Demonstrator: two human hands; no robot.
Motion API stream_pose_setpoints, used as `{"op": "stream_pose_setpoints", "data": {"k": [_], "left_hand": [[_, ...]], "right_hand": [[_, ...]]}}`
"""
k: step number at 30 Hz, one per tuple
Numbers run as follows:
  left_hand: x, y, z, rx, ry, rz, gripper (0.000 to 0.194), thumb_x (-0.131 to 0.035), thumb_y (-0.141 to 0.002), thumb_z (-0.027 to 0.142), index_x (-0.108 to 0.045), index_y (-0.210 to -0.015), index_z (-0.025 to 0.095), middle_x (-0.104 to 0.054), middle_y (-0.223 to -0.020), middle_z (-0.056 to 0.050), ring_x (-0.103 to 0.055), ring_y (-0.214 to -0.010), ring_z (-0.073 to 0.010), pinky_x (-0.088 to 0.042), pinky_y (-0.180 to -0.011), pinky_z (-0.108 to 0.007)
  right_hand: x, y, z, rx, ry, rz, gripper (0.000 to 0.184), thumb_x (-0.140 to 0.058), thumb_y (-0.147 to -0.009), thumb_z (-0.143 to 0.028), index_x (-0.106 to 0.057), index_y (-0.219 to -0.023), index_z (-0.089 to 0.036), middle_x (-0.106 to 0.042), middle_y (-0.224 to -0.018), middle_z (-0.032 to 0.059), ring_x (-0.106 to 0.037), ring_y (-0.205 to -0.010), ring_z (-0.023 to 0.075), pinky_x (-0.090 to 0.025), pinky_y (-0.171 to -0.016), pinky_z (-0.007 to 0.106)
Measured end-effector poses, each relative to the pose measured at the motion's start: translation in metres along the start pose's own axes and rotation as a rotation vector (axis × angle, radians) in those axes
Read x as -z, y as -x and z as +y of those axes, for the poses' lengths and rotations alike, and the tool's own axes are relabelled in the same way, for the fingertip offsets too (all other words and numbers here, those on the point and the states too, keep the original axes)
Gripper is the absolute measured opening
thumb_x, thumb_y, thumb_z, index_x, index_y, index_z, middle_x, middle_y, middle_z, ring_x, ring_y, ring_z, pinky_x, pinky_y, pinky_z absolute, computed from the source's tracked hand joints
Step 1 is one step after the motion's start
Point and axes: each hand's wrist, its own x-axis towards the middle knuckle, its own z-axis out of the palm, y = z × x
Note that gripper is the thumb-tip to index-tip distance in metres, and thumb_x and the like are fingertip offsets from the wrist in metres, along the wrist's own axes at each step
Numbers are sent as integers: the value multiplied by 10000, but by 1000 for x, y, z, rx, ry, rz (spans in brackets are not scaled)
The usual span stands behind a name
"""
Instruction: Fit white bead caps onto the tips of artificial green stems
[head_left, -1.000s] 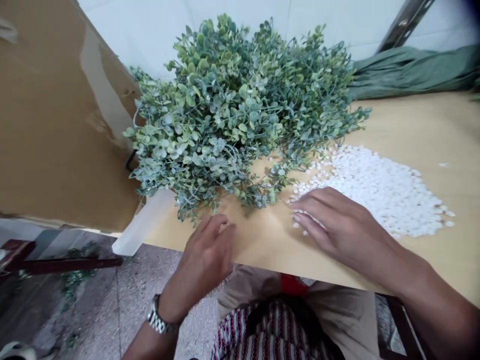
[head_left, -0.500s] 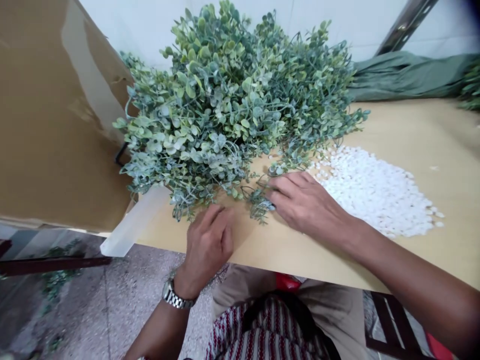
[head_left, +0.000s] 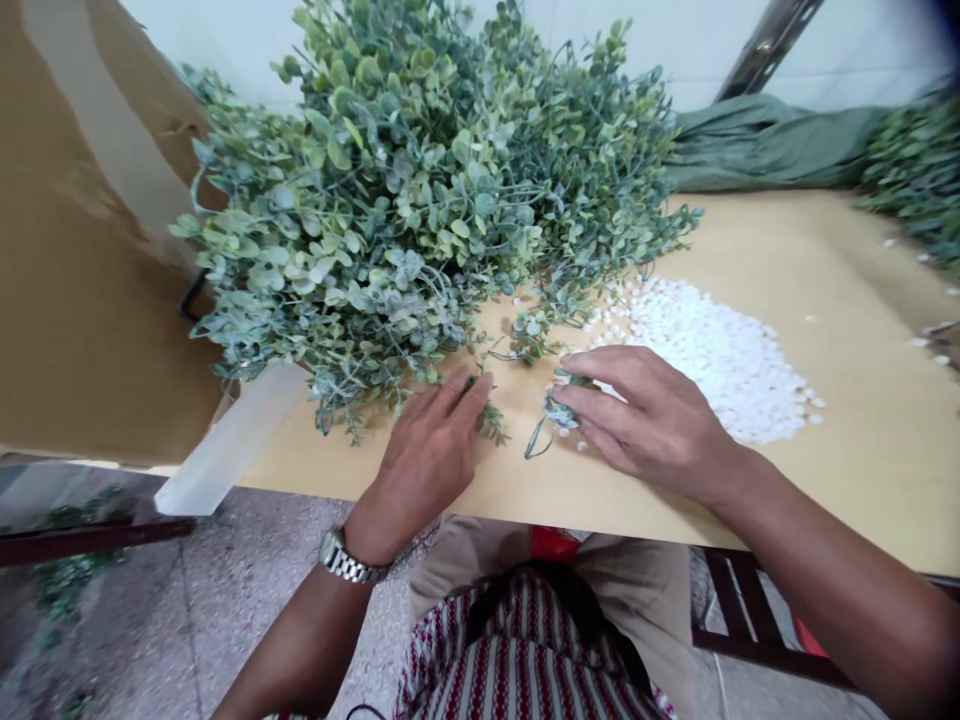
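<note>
My right hand (head_left: 652, 425) pinches a small bluish-green leafy sprig (head_left: 559, 408), whose thin stem loops down over the table. At the front of a big heap of green leafy stems (head_left: 420, 200), my left hand (head_left: 433, 445) has its fingertips closed on another small leafy sprig (head_left: 493, 424). Part of that sprig is hidden beneath the fingers. Between the two hands and a little farther back, a loose sprig (head_left: 529, 336) lies on the table. Just beyond my right hand spreads a pile of small white pieces (head_left: 720, 355).
A cardboard box (head_left: 82, 270) stands at the left. Near it, a translucent white strip (head_left: 229, 440) sticks out past the front edge of the tan table (head_left: 855, 470). Green cloth (head_left: 780, 145) lies along the wall, with more greenery (head_left: 915, 170) at the far right.
The view has shifted rightward. My right hand has drawn away from the left with a sprig between its fingers. My left hand has reached forward onto another sprig.
</note>
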Motion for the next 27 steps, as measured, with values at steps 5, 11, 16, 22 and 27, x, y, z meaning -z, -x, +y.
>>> {"op": "stream_pose_setpoints", "data": {"k": [5,11,16,22,27], "left_hand": [[21,14,25,32,415,353,459,-488,-808,9,-549,-1220,201,-583,-1234,-113,-558,-1139,-239,-464,-973,-397],[26,4,65,322,1518,-302,317,-603,-846,312,-615,-1140,194,-667,-976,-93,-634,-884,-198,-528,-766,-294],[6,2,84,599,1926,-305,192,-714,-739,273,-678,-901,175,-610,-764,-24,-563,-666,-113,-482,-629,-217],[-2,8,98,884,1930,-165,231,-765,-643,263,-653,-822,168,-513,-648,35,-372,-487,-41,-314,-432,-141],[-12,14,101,854,1876,-61,224,-787,-605,234,-659,-781,180,-581,-715,18,-511,-621,-87,-444,-578,-192]], "right_hand": [[17,23,-20,-149,106,53,262,-670,-791,-154,-637,-1010,-293,-634,-1084,63,-618,-894,223,-536,-791,406],[25,30,-56,-93,-19,87,205,-667,-775,-97,-668,-896,-262,-641,-738,15,-599,-639,149,-563,-608,302],[24,37,-71,-177,-207,-35,162,-541,-860,-133,-656,-954,-199,-673,-830,61,-655,-886,212,-602,-763,360],[23,55,-82,-192,-132,102,260,-517,-828,-62,-634,-1052,-123,-664,-1046,123,-599,-1090,230,-571,-899,413],[27,58,-87,-250,-255,149,269,-562,-772,-43,-650,-1015,-116,-691,-962,115,-644,-947,223,-597,-804,426]]}}
